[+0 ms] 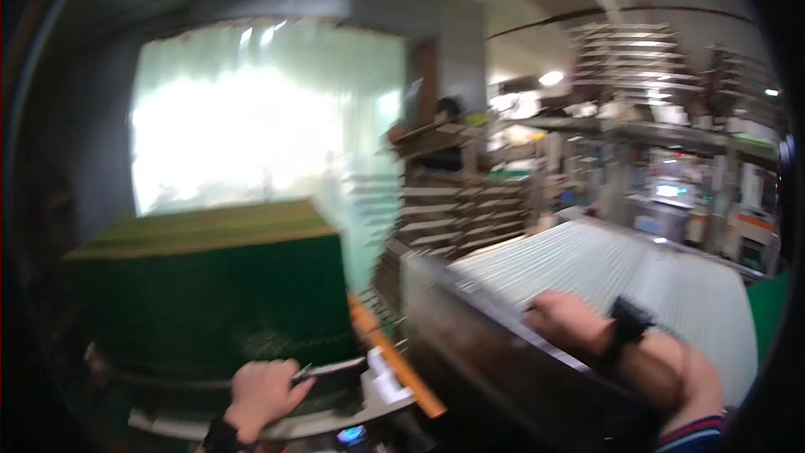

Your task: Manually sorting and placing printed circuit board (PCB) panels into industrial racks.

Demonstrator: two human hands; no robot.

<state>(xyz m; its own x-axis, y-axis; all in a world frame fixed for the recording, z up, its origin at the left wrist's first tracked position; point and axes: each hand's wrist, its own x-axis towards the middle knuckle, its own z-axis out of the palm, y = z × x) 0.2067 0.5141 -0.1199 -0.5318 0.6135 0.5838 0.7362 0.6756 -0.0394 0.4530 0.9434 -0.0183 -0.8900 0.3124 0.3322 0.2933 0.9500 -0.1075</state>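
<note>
The picture is smeared with motion, so fine detail is lost. At about seven o'clock in the view the person's left hand (262, 394) comes up from the lower edge, a dark band at its wrist. Its fingers are curled over the edge of a dark flat piece (335, 371) that lies on a pale curved ledge (369, 407); it looks like a grasp, though the blur hides how firm it is.

Directly above that hand, from nine to seven o'clock, stands a big dark green block (210, 294), seemingly a tall stack of sheets, its lighter green top face striped with yellowish lines. What lies inside or under it cannot be made out.

At four o'clock the right hand (566, 319) rests on the near rim of a long metal trough or bed (470, 327) that runs toward two o'clock. Its fingers are bent down over the rim, gripping or pressing on it, I cannot tell which. A black strap (629, 323) circles the wrist. The bed is filled edge to edge with pale, closely ribbed material (604, 264), like thin rods or slats laid side by side.

An orange bar (394, 361) slants between the green block and the trough. At twelve o'clock hang racks of stacked trays (453, 201), and at ten o'clock a bright translucent curtain (251, 117) glows.
</note>
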